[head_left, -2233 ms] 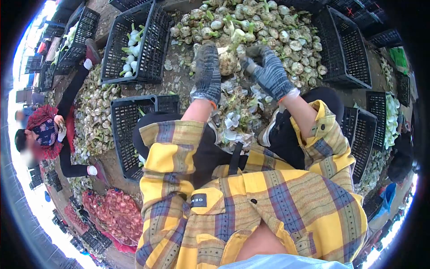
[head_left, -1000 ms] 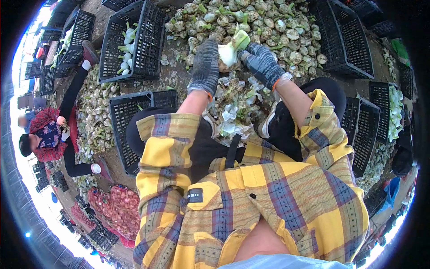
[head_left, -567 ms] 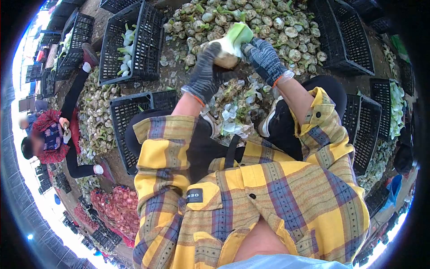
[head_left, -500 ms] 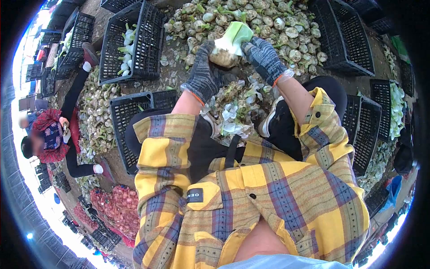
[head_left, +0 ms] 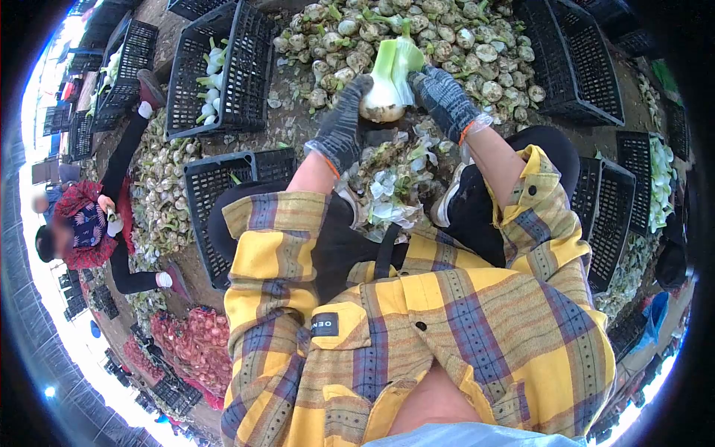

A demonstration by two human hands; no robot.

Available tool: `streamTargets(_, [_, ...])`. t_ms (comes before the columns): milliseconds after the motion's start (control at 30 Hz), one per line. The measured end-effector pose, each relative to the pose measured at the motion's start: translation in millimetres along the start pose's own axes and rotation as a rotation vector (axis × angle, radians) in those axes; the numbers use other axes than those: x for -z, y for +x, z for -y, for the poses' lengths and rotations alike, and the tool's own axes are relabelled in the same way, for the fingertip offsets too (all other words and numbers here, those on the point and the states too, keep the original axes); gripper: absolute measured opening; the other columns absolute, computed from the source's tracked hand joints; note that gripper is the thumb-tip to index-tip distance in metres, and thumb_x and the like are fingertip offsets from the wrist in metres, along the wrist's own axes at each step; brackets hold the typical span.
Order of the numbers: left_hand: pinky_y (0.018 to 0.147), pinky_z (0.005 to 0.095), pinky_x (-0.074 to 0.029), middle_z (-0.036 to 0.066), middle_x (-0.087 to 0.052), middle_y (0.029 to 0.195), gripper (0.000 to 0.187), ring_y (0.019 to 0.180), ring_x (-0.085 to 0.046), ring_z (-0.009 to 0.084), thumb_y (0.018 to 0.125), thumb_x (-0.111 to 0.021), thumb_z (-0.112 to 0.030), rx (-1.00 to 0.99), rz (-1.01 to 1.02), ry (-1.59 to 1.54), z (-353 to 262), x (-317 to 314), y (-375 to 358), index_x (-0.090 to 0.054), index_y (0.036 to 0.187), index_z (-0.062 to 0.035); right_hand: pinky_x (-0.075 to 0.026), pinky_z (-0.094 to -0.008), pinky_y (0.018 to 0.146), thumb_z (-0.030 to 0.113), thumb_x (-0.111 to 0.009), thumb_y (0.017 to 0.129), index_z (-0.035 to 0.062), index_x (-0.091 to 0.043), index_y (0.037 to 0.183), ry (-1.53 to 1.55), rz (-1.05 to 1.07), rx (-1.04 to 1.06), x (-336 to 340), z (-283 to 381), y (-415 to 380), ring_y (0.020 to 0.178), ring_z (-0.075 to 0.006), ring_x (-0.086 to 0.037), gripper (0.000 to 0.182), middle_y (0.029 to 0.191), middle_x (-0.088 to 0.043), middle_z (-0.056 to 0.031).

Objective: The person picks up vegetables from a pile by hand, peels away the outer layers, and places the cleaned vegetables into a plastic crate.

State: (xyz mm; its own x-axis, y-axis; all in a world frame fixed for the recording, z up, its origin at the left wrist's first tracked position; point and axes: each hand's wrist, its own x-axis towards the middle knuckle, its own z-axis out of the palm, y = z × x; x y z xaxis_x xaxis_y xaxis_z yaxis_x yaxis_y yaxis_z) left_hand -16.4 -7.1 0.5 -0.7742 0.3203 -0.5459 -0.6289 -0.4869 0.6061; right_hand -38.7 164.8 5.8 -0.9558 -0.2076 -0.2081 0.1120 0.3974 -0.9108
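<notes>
A large white bulb [head_left: 382, 103] with a cut green stem is held upright between my gloved hands. My left hand [head_left: 342, 125], in a grey knit glove, has its fingers against the bulb's left side. My right hand [head_left: 445, 103], gloved alike, grips a pale green outer leaf [head_left: 406, 63] at the stem's right side, which stands partly away from the stem. Beneath my hands lies a heap of peeled leaves and roots [head_left: 391, 186]. Just beyond them is a big pile of soiled bulbs [head_left: 447, 45].
A black crate [head_left: 253, 74] with several clean bulbs stands at the upper left, another crate [head_left: 208, 216] by my left knee. More crates [head_left: 588, 67] stand at the right. A person [head_left: 86, 223] sits at the far left near a red net sack [head_left: 194, 346].
The bulb has turned so its white side shows and its root end points down. The outer leaf has parted from the stem, with my right hand slightly further right.
</notes>
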Motion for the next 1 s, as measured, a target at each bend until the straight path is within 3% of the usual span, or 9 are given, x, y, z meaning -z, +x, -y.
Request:
streamTargets(167, [0.063, 0.0331, -0.054, 0.009, -0.057, 0.095, 0.047, 0.081, -0.060, 0.0191, 0.078, -0.057, -0.034, -0.295, -0.036, 0.508, 7, 5, -3, -0.044, 0.113, -0.0057, -0.042, -0.0349, 0.057, 0.013, -0.046, 0.080, -0.0009, -0.054, 0.082, -0.082, -0.193, 0.203, -8, -16, 1, 0.062, -0.0265, -0.052, 0.016, 0.069, -0.054, -0.0144])
streamTargets(233, [0.066, 0.0327, -0.054, 0.009, -0.057, 0.095, 0.049, 0.083, -0.059, 0.0203, 0.077, -0.058, -0.035, -0.229, 0.034, 0.360, 4, 1, -5, -0.044, 0.113, -0.0059, -0.043, -0.0382, 0.062, 0.008, -0.049, 0.074, 0.0019, -0.054, 0.081, -0.891, -0.050, 0.573, 2, -25, 4, 0.069, -0.0305, -0.054, 0.010, 0.070, -0.054, -0.0163])
streamTargets(367, [0.066, 0.0320, -0.053, 0.011, -0.055, 0.098, 0.050, 0.083, -0.059, 0.0212, 0.077, -0.057, -0.039, 0.025, 0.032, -0.027, -1, 3, -9, -0.044, 0.112, -0.0069, -0.042, -0.0399, 0.067, 0.005, -0.050, 0.070, 0.0038, -0.052, 0.079, -0.733, -0.064, 0.583, 1, -28, 8, 0.076, -0.0333, -0.053, 0.010, 0.073, -0.054, -0.0178])
streamTargets(500, [0.061, 0.0301, -0.051, 0.009, -0.056, 0.092, 0.046, 0.079, -0.058, 0.0174, 0.077, -0.056, -0.041, -0.111, -0.115, 0.353, 1, 4, -4, -0.048, 0.107, -0.0066, -0.044, -0.0410, 0.070, 0.010, -0.047, 0.078, -0.0021, -0.054, 0.094, -0.171, -0.266, 0.230, -10, -10, -3, 0.077, -0.0361, -0.055, 0.021, 0.083, -0.057, -0.0210])
streamTargets(600, [0.076, 0.0344, -0.042, 0.017, -0.056, 0.096, 0.063, 0.083, -0.057, 0.0252, 0.075, -0.052, -0.055, -0.327, -0.405, 1.033, 6, 10, 5, -0.052, 0.107, -0.0002, -0.043, -0.0396, 0.073, 0.016, -0.048, 0.081, -0.0042, -0.053, 0.100, -0.412, -0.292, 0.362, -15, -5, -14, 0.083, -0.0351, -0.055, 0.028, 0.091, -0.057, -0.0234])
streamTargets(767, [0.063, 0.0282, -0.045, 0.007, -0.058, 0.086, 0.039, 0.075, -0.055, 0.0132, 0.077, -0.058, -0.039, -0.249, -0.408, 0.567, 9, 20, 14, -0.055, 0.096, -0.0054, -0.043, -0.0394, 0.074, 0.009, -0.044, 0.079, -0.0042, -0.053, 0.090, -0.463, -0.160, 0.455, -12, -33, 7, 0.081, -0.0348, -0.054, 0.019, 0.086, -0.056, -0.0202])
streamTargets(833, [0.060, 0.0319, -0.048, 0.006, -0.058, 0.089, 0.035, 0.074, -0.057, 0.0171, 0.078, -0.056, -0.038, -0.749, -0.149, 0.835, 13, 24, 21, -0.054, 0.097, -0.0088, -0.043, -0.0398, 0.073, 0.005, -0.042, 0.077, -0.0022, -0.053, 0.089, -0.345, -0.094, 0.263, -2, -12, 0, 0.079, -0.0347, -0.053, 0.017, 0.084, -0.055, -0.0196])
streamTargets(867, [0.061, 0.0372, -0.050, 0.006, -0.058, 0.090, 0.031, 0.075, -0.057, 0.0200, 0.078, -0.053, -0.037, -0.196, -0.272, 0.171, 7, 22, 26, -0.053, 0.099, -0.0131, -0.043, -0.0397, 0.073, 0.003, -0.041, 0.076, -0.0014, -0.053, 0.089, -0.602, -0.068, 0.349, 1, -12, 1, 0.080, -0.0343, -0.053, 0.018, 0.084, -0.055, -0.0193])
streamTargets(1000, [0.059, 0.0402, -0.051, 0.004, -0.058, 0.090, 0.031, 0.074, -0.058, 0.0205, 0.079, -0.051, -0.039, -0.044, -0.340, 0.084, -1, 1, 7, -0.053, 0.101, -0.0171, -0.043, -0.0385, 0.072, 0.003, -0.042, 0.077, -0.0004, -0.053, 0.089, -0.542, -0.201, 0.481, -4, -8, -7, 0.082, -0.0327, -0.052, 0.017, 0.087, -0.053, -0.0184])
